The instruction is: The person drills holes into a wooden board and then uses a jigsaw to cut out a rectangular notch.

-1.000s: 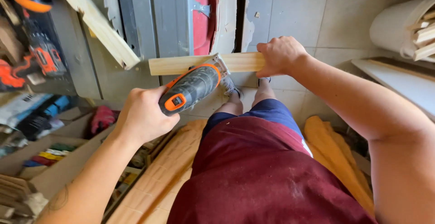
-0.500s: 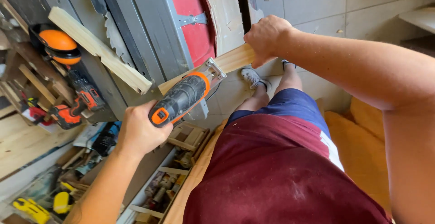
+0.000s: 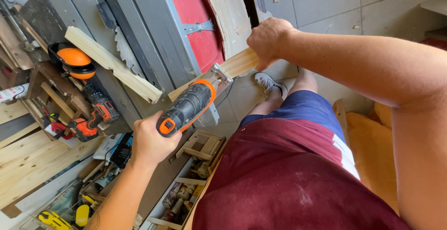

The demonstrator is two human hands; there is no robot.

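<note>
My left hand [image 3: 151, 139] grips the rear of an orange and black power saw [image 3: 191, 104]. Its metal front shoe [image 3: 222, 77] rests against a pale wooden strip [image 3: 235, 66] that runs out from the grey table saw top [image 3: 144, 30]. My right hand [image 3: 269, 40] is closed around the free end of that strip, up at the centre of the view. The saw blade itself is hidden behind the tool and the wood.
A second wooden batten [image 3: 111, 64] lies across the table saw beside its toothed circular blade [image 3: 125, 48]. Orange ear defenders [image 3: 74, 61] and a red cordless drill [image 3: 93, 118] sit at left. Shelves of cans [image 3: 181, 197] and clutter stand below. My shoe [image 3: 270, 82] is on the tiled floor.
The view has swung to the right and tilted, so the bench and tools now fill the left. Both hands keep their hold; the saw stays against the strip.
</note>
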